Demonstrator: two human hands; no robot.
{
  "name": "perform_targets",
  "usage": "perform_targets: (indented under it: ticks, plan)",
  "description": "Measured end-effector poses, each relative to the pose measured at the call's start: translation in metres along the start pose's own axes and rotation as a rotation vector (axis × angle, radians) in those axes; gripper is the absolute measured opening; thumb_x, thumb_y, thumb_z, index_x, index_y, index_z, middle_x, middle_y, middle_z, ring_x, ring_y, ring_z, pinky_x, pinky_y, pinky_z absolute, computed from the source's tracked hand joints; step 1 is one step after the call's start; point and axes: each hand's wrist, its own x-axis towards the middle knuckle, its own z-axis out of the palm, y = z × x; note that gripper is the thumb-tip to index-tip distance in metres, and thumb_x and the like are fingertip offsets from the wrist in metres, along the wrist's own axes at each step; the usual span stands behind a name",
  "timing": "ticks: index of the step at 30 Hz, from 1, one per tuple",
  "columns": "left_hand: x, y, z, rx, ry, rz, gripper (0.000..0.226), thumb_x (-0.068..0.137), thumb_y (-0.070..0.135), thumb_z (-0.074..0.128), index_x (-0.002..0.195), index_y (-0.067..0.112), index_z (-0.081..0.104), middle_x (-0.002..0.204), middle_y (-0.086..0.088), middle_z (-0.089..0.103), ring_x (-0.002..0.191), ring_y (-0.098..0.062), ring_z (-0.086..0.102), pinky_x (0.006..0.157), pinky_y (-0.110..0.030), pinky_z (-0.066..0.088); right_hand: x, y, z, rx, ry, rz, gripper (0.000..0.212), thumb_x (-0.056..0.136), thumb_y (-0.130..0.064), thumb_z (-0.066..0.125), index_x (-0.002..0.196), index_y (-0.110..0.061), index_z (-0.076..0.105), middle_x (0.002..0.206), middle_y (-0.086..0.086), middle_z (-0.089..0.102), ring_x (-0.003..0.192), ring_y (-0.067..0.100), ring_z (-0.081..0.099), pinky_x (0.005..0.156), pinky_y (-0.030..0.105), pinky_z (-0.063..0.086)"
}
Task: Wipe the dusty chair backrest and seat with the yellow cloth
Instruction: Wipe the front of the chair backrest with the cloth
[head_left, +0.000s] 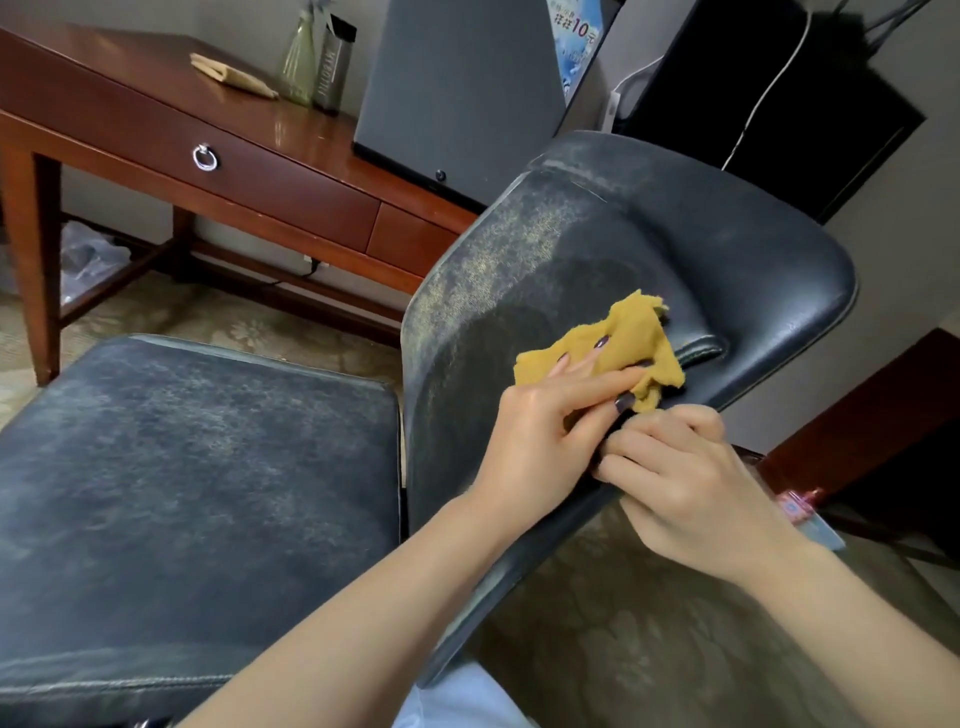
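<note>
yellow cloth (634, 332) on backrest (571, 249) | desk (291, 140) behind: folded cloth (231, 75), bottle (332, 67)

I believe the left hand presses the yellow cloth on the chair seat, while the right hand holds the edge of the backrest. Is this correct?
Not quite. The head view shows the left hand pressing the yellow cloth on the backrest, not on the seat, which no hand touches. The right hand does hold the edge of the backrest.
</note>
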Motion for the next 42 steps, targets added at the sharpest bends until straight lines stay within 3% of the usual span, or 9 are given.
perform_targets:
  ticks: [10, 16, 20, 22, 28, 34, 38, 40, 42]
  plan:
    - [-0.054, -0.037, -0.03, -0.04, 0.039, -0.125, 0.03, 0.088, 0.006, 0.062, 0.118, 0.012, 0.063, 0.12, 0.005, 0.064, 0.12, -0.005, 0.055, 0.109, -0.016, 0.029, 0.004, -0.007, 0.008, -0.02, 0.047, 0.105, 0.026, 0.066, 0.009, 0.037, 0.063, -0.011, 0.051, 0.062, 0.001, 0.046, 0.07, 0.02, 0.041, 0.076, 0.028, 0.013]
    - [-0.068, -0.043, -0.039, -0.069, 0.056, -0.26, 0.032, 0.085, 0.008, 0.066, 0.113, 0.023, 0.065, 0.117, 0.022, 0.061, 0.118, -0.007, 0.056, 0.111, -0.025, 0.033, 0.005, -0.009, 0.009, -0.015, 0.037, 0.116, 0.024, 0.058, 0.011, 0.041, 0.064, -0.011, 0.05, 0.063, 0.001, 0.043, 0.073, 0.019, 0.039, 0.074, 0.03, 0.017]
    - [-0.084, -0.05, -0.046, -0.068, 0.089, -0.382, 0.028, 0.084, 0.011, 0.067, 0.109, 0.024, 0.07, 0.112, 0.009, 0.068, 0.119, -0.011, 0.056, 0.108, -0.04, 0.039, 0.006, -0.012, 0.007, -0.002, 0.023, 0.132, 0.027, 0.054, 0.012, 0.041, 0.065, -0.011, 0.05, 0.065, 0.0, 0.041, 0.073, 0.018, 0.038, 0.075, 0.029, 0.015]
    - [-0.093, -0.051, -0.05, -0.074, 0.102, -0.442, 0.028, 0.084, 0.009, 0.068, 0.106, 0.027, 0.071, 0.11, 0.012, 0.069, 0.118, -0.009, 0.056, 0.107, -0.038, 0.041, 0.007, -0.012, 0.006, 0.007, 0.007, 0.148, 0.028, 0.053, 0.013, 0.041, 0.065, -0.011, 0.049, 0.065, 0.0, 0.04, 0.073, 0.019, 0.037, 0.075, 0.029, 0.014]
    - [-0.117, -0.056, -0.062, 0.024, 0.131, -0.562, 0.03, 0.083, 0.004, 0.069, 0.101, 0.028, 0.071, 0.096, 0.023, 0.068, 0.085, 0.019, 0.055, 0.077, -0.006, 0.044, 0.007, -0.013, 0.003, 0.043, -0.058, 0.185, 0.034, 0.052, 0.016, 0.048, 0.068, -0.013, 0.055, 0.07, -0.002, 0.046, 0.078, 0.018, 0.039, 0.077, 0.028, 0.017]
    - [-0.14, -0.066, -0.08, 0.195, 0.094, -0.655, 0.022, 0.083, 0.007, 0.07, 0.099, 0.022, 0.074, 0.085, 0.026, 0.067, 0.07, 0.024, 0.048, 0.065, -0.002, 0.04, 0.007, -0.017, 0.003, 0.071, -0.105, 0.217, 0.049, 0.045, 0.027, 0.056, 0.072, -0.013, 0.06, 0.074, -0.002, 0.049, 0.081, 0.018, 0.04, 0.081, 0.026, 0.014]
    - [-0.168, -0.065, -0.085, 0.253, 0.134, -0.73, 0.029, 0.085, 0.007, 0.068, 0.099, 0.032, 0.071, 0.066, 0.03, 0.065, 0.069, 0.001, 0.051, 0.064, -0.015, 0.041, 0.002, -0.023, 0.002, 0.111, -0.125, 0.153, 0.044, 0.054, 0.025, 0.054, 0.077, -0.011, 0.066, 0.077, 0.001, 0.056, 0.083, 0.022, 0.047, 0.087, 0.03, 0.025]
    - [-0.169, -0.058, -0.083, 0.24, 0.184, -0.698, 0.038, 0.086, 0.007, 0.067, 0.096, 0.044, 0.067, 0.062, 0.021, 0.063, 0.063, -0.002, 0.045, 0.06, -0.018, 0.039, -0.005, -0.029, 0.001, 0.126, -0.155, 0.075, 0.036, 0.064, 0.018, 0.055, 0.08, -0.01, 0.069, 0.08, 0.003, 0.06, 0.083, 0.026, 0.054, 0.09, 0.031, 0.033]
    - [-0.154, -0.043, -0.077, 0.225, 0.21, -0.585, 0.035, 0.085, 0.006, 0.067, 0.102, 0.036, 0.069, 0.062, 0.023, 0.063, 0.055, 0.005, 0.044, 0.056, -0.01, 0.035, -0.012, -0.034, 0.0, 0.108, -0.174, 0.042, 0.031, 0.071, 0.011, 0.055, 0.086, -0.01, 0.072, 0.087, 0.004, 0.065, 0.089, 0.026, 0.058, 0.098, 0.033, 0.034]
